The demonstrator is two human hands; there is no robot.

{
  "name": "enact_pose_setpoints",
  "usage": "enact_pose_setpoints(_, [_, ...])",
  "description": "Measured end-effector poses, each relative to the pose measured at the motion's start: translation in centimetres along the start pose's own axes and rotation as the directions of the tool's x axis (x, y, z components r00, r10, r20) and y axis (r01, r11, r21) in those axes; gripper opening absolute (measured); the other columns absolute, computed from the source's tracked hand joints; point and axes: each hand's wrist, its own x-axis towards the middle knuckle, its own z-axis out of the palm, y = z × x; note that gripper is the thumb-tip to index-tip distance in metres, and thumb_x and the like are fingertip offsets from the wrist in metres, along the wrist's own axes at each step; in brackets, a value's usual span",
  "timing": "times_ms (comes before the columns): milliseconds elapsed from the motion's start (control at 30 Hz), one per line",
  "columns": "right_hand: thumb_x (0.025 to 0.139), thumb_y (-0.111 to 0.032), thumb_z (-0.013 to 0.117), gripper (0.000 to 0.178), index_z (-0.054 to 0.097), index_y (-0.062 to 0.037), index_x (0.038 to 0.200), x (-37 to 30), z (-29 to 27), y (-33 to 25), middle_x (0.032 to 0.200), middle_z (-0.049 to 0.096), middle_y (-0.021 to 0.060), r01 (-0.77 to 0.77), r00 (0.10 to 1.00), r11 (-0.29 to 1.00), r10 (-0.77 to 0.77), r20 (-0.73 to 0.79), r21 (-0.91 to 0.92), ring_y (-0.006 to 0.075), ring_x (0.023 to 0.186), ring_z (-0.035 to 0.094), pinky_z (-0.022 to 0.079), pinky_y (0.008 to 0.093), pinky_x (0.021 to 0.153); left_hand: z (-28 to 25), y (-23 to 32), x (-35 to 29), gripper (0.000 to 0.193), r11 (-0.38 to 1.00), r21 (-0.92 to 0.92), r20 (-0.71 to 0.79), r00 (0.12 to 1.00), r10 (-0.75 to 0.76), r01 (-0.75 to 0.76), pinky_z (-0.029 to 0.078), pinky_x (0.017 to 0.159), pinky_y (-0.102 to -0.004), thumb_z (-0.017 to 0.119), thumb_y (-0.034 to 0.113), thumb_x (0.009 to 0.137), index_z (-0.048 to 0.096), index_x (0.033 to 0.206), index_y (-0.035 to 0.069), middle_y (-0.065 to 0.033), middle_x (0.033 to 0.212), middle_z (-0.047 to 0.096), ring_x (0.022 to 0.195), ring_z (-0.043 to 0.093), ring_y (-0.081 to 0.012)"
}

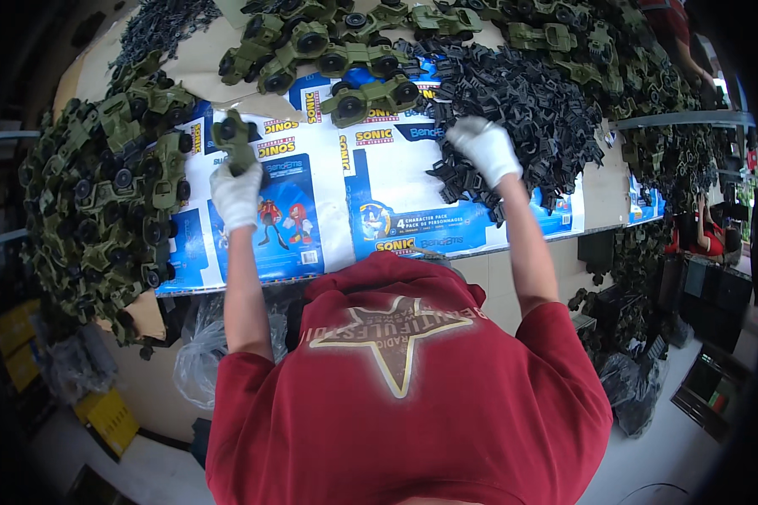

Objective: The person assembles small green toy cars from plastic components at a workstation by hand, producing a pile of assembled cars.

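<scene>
My left hand (pixel 236 195), in a white glove, is closed around one end of an olive-green toy army truck (pixel 233 137) with dark wheels. It holds the truck above the printed cardboard sheets (pixel 282 181) at the left of the table. My right hand (pixel 485 150), also gloved in white, is over the left edge of a large heap of small black plastic parts (pixel 522 105). Its fingers are blurred and point to the left; whether they grip a part cannot be made out. A few loose black parts (pixel 456 181) lie just below that hand.
Green toy trucks are heaped at the left (pixel 101 189) and along the far side (pixel 320 50). Another small dark heap (pixel 156 34) lies at the far left. A metal rail (pixel 686 120) crosses at right, with more trucks beyond. Other people in red (pixel 709 236) are at the right.
</scene>
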Motion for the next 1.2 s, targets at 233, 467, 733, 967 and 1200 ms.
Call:
enact_pose_setpoints(233, [0.081,-0.031,0.067,0.030,0.068,-0.0157,0.107,-4.2,7.7,3.9,0.098,0.065,0.0126,0.040,0.999,0.693,-0.001,0.054,-0.720,0.0310,0.089,0.068,0.055,0.0440,0.075,0.2,4.5,-11.4,0.053,0.685,0.300,0.141,0.741,0.656,-0.664,0.048,0.084,-0.0394,0.080,0.027,0.068,0.060,0.114,0.009,-0.0123,0.107,0.061,0.099,0.060,-0.0304])
enact_pose_setpoints(467, [0.089,-0.026,0.065,0.033,0.066,-0.0072,0.116,-2.9,7.2,1.3,0.094,0.069,0.0090,-0.037,0.972,0.999,0.030,0.234,0.024,0.0180,0.073,0.066,0.053,0.0327,0.064,0.5,7.9,-7.2,0.064,0.937,0.089,0.110,0.938,0.328,-0.338,0.050,0.088,-0.0418,0.083,0.028,0.068,0.055,0.121,0.005,-0.0166,0.108,0.064,0.102,0.062,-0.0355])
enact_pose_setpoints(733, [0.095,-0.035,0.062,0.042,0.064,0.0013,0.117,-2.1,8.7,-0.9,0.092,0.070,0.0140,-0.417,0.797,0.903,0.305,0.521,0.109,0.0193,0.077,0.069,0.054,0.0314,0.064,1.0,6.7,-5.6,0.074,0.290,0.417,0.749,0.506,0.428,-0.861,0.012,0.108,-0.0698,0.070,0.006,0.072,0.048,0.138,0.032,-0.0082,0.145,0.043,0.142,0.029,-0.0315])
enact_pose_setpoints(967, [0.077,-0.048,0.074,0.070,0.055,-0.0047,0.129,-4.3,10.0,-1.3,0.102,0.067,0.0205,0.013,0.986,0.955,0.038,0.164,-0.296,0.0372,0.095,0.066,0.051,0.0416,0.086,-0.4,6.7,-6.7,0.090,0.991,0.087,0.154,0.982,-0.110,0.097,0.045,0.099,-0.0389,0.087,0.031,0.067,0.040,0.137,0.001,-0.0185,0.136,0.049,0.118,0.055,-0.0319])
enact_pose_setpoints(1200, [0.085,-0.035,0.070,0.057,0.054,-0.0110,0.134,-2.7,13.2,1.4,0.112,0.067,0.0164,0.294,0.949,0.892,-0.229,0.217,-0.343,0.0305,0.099,0.066,0.051,0.0384,0.087,6.6,2.9,-7.2,0.075,0.674,-0.582,0.557,0.827,-0.078,0.455,0.055,0.080,-0.0303,0.082,0.016,0.076,0.043,0.138,0.003,-0.0074,0.109,0.068,0.092,0.065,-0.0161])
